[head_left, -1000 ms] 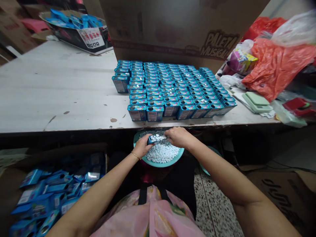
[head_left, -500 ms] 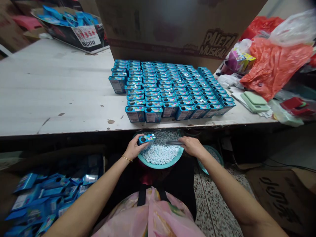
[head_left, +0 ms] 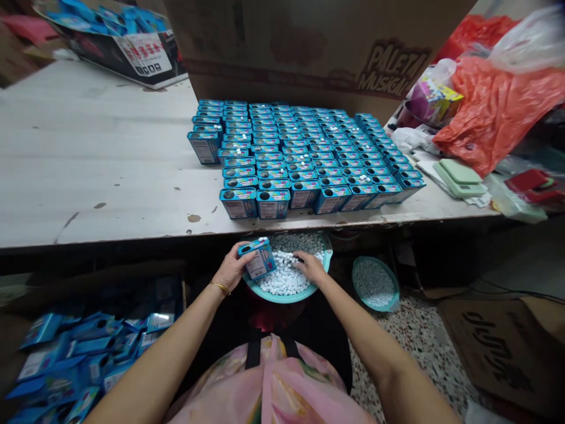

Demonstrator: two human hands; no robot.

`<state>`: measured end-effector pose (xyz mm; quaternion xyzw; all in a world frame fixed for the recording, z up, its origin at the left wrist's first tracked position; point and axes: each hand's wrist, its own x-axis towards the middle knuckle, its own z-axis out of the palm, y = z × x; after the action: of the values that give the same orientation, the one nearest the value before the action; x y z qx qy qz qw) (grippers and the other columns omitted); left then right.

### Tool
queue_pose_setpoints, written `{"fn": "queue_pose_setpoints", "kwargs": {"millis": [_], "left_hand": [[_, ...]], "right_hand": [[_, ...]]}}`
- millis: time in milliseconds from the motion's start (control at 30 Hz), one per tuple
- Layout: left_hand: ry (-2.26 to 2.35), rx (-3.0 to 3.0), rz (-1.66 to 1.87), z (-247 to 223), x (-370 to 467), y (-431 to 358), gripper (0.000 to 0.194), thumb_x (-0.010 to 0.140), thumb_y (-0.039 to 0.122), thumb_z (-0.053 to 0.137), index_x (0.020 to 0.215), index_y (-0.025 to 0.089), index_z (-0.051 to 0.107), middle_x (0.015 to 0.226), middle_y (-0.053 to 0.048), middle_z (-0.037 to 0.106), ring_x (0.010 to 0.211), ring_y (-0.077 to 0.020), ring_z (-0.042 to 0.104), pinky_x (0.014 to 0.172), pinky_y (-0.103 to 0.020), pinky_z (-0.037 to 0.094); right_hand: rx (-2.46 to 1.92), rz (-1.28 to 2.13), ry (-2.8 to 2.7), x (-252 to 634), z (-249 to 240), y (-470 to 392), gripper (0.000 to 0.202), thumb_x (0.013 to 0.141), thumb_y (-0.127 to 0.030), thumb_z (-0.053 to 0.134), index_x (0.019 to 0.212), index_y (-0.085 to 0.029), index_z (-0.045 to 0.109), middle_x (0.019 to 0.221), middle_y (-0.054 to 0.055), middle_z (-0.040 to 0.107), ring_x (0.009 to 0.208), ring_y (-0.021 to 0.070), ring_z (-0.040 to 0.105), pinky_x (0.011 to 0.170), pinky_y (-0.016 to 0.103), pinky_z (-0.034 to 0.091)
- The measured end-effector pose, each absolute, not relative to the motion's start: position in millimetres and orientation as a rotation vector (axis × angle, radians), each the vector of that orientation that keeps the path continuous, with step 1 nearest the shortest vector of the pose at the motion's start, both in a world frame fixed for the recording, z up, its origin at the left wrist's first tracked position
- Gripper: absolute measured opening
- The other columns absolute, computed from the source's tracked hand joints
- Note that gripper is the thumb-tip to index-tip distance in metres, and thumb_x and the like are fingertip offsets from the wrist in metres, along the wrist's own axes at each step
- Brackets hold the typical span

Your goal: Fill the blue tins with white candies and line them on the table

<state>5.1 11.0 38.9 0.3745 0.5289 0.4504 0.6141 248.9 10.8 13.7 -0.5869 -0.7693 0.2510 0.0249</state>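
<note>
Left hand (head_left: 230, 268): grasping a blue carton (head_left: 260, 265), thumb across the near side, fingers mostly hidden behind. Carton leans over the left part of a teal basin (head_left: 282, 298), just right of that hand; a white bit sits on its top edge. Holding it above the rim probably means anything that spills drops back in.

Right hand (head_left: 310, 268): fingers curled down at the white pieces (head_left: 286, 281) in the basin, to the right of the carton. Dark sliver at the fingertips, too small to identify; cannot tell whether the hand grips it. Basin sits between both hands, close to the body, likely to keep reaches short.

Beyond the hands, standing cartons (head_left: 273, 206) pack in tight rows on the white table (head_left: 110, 171), top ends up; neighbours seem to brace one another and keep the openings uppermost. Right of the right hand, lower down, a second basin (head_left: 394, 303) with similar bits. Below and left of the left hand, loose cartons (head_left: 83, 347) lie jumbled, so order there seems not to matter.
</note>
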Motion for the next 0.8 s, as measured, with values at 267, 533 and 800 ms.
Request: {"fn": "queue_pose_setpoints", "kwargs": {"millis": [267,533,800], "left_hand": [[1.406,1.472,0.985,49.2,-12.4,4.3,0.043,0.064,0.040,0.062,0.099,0.016,0.052,0.083,-0.001,0.057,0.075,-0.0144,0.054,0.072,-0.028,0.044],[1.385,1.864,0.792,46.9,22.7,8.6,0.039,0.067,0.031,0.059,0.104,0.019,0.049,0.089,-0.002,0.058,0.082,-0.0173,0.054,0.076,-0.029,0.040],[1.406,1.895,0.753,46.2,28.6,9.4,0.038,0.068,0.028,0.057,0.104,0.020,0.049,0.087,-0.002,0.059,0.081,-0.0176,0.055,0.074,-0.028,0.040]], "right_hand": [[-1.538,0.849,-2.260,279.7,79.7,14.9,0.032,0.077,-0.025,0.050,0.109,-0.025,0.054,0.109,0.001,0.060,0.100,0.0161,0.054,0.084,0.029,0.040],[-1.486,0.623,-2.668,259.0,149.8,25.4,0.031,0.078,-0.031,0.049,0.109,-0.029,0.055,0.108,0.001,0.061,0.098,0.0190,0.054,0.080,0.029,0.040],[-1.540,0.224,-2.979,224.4,179.2,24.0,0.027,0.081,-0.027,0.042,0.104,-0.023,0.055,0.091,0.008,0.064,0.085,0.0213,0.057,0.073,0.032,0.039]]}}
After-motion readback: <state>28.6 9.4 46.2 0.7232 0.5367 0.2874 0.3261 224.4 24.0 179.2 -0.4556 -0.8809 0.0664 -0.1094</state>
